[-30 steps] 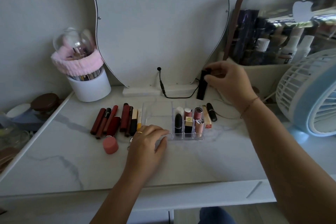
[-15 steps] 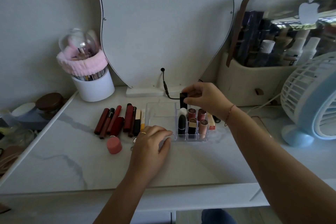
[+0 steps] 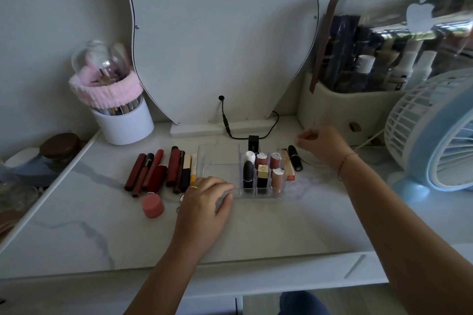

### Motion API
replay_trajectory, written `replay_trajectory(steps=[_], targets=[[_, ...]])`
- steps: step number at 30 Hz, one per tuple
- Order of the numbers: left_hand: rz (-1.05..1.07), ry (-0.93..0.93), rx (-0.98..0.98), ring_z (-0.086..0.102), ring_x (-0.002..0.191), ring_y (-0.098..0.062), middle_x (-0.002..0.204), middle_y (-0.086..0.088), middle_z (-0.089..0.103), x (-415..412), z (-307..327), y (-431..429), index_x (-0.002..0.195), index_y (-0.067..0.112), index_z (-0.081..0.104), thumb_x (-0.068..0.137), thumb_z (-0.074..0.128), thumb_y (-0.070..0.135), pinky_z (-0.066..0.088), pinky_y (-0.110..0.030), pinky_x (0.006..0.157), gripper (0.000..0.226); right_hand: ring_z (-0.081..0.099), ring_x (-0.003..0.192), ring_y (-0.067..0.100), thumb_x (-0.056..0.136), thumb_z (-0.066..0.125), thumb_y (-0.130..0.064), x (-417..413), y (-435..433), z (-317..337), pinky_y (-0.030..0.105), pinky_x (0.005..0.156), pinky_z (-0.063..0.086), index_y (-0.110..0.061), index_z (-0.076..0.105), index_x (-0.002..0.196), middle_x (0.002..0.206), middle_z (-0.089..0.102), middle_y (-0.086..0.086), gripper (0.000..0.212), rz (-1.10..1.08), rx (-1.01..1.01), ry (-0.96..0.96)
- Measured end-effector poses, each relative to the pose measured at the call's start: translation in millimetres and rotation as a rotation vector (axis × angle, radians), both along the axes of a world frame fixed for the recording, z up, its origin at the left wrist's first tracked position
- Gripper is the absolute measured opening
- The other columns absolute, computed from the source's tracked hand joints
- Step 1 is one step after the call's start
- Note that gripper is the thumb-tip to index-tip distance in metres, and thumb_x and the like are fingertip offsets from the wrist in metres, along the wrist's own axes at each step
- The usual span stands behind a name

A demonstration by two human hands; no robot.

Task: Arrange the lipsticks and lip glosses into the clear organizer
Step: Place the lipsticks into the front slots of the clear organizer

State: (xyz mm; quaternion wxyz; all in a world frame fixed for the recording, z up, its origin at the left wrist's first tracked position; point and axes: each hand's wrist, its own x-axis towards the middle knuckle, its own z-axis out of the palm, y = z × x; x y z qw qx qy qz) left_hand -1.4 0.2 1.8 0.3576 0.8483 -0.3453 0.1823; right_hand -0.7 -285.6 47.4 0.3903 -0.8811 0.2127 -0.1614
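The left hand [image 3: 204, 210] still rests flat on the counter [image 3: 281, 233], fingertips touching the clear organizer [image 3: 220, 161]. The black lipstick [image 3: 253, 143], held 0.5 s ago, now stands in its back row among 7 others. The right hand [image 3: 322, 146] has withdrawn, loosely curled, empty.
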Motion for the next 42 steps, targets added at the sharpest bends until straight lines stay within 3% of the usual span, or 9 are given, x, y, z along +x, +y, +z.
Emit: replay_trajectory(steps=[6,8,12,20,25,31,38,42], targets=[[0.009,0.010,0.022,0.059,0.087,-0.018,0.088,0.002,0.067,-1,2,0,0.094,0.012,0.072,0.082,0.059,0.017,0.051,-0.039,0.076,0.019,0.060,0.071,0.014,0.081,0.067,-0.032,4,20,-16,0.031,0.068,0.053,-0.017,0.063,0.091,0.084,0.065,0.001,0.019,0.040,-0.177,0.133],[0.010,0.008,0.024,0.060,0.087,-0.019,0.088,0.002,0.067,-1,2,0,0.094,0.012,0.072,0.082,0.058,0.017,0.051,-0.040,0.076,0.019,0.060,0.076,0.016,0.081,0.065,-0.030,9,25,-18,0.034,0.072,0.055,-0.016,0.062,0.097,0.091,0.063,0.001,0.021,0.031,-0.249,0.130],[0.006,0.009,0.023,0.060,0.086,-0.018,0.088,0.002,0.067,0,1,0,0.094,0.011,0.072,0.082,0.059,0.016,0.051,-0.040,0.075,0.018,0.058,0.090,0.019,0.081,0.062,-0.024,19,28,-19,0.037,0.081,0.054,-0.016,0.062,0.110,0.105,0.061,0.002,0.030,0.038,-0.325,0.141],[0.006,-0.006,0.024,0.060,0.086,-0.020,0.088,0.000,0.068,1,0,0,0.094,0.010,0.072,0.081,0.064,0.011,0.051,-0.039,0.076,0.015,0.060,0.094,0.020,0.081,0.062,-0.018,31,26,-17,0.036,0.083,0.054,-0.015,0.063,0.109,0.110,0.063,0.005,0.028,0.077,-0.403,0.207],[0.010,-0.004,0.021,0.060,0.087,-0.019,0.089,0.001,0.068,0,0,0,0.095,0.011,0.072,0.081,0.065,0.010,0.051,-0.039,0.077,0.015,0.059,0.088,0.020,0.080,0.062,-0.017,33,26,-14,0.032,0.077,0.053,-0.014,0.066,0.102,0.105,0.064,0.004,0.023,0.097,-0.447,0.222],[0.013,-0.002,0.021,0.059,0.087,-0.017,0.089,0.002,0.068,1,0,0,0.095,0.012,0.072,0.081,0.065,0.010,0.050,-0.036,0.076,0.015,0.056,0.076,0.022,0.081,0.055,-0.012,35,30,-10,0.033,0.072,0.052,-0.014,0.059,0.074,0.087,0.063,0.006,0.008,0.164,-0.571,0.300],[0.013,0.004,0.017,0.059,0.088,-0.017,0.090,0.002,0.068,0,0,0,0.096,0.012,0.072,0.081,0.066,0.009,0.050,-0.037,0.078,0.016,0.059,0.089,0.022,0.084,0.057,-0.017,29,31,-6,0.032,0.077,0.051,-0.011,0.067,0.101,0.102,0.067,0.008,0.021,0.168,-0.497,0.282],[0.001,0.007,0.009,0.059,0.089,-0.015,0.090,0.003,0.068,0,0,0,0.097,0.013,0.072,0.082,0.066,0.008,0.049,-0.035,0.079,0.017,0.058,0.079,0.019,0.085,0.060,-0.020,9,22,21,0.027,0.068,0.046,-0.009,0.070,0.100,0.094,0.069,0.009,0.021,0.121,-0.321,0.063]])
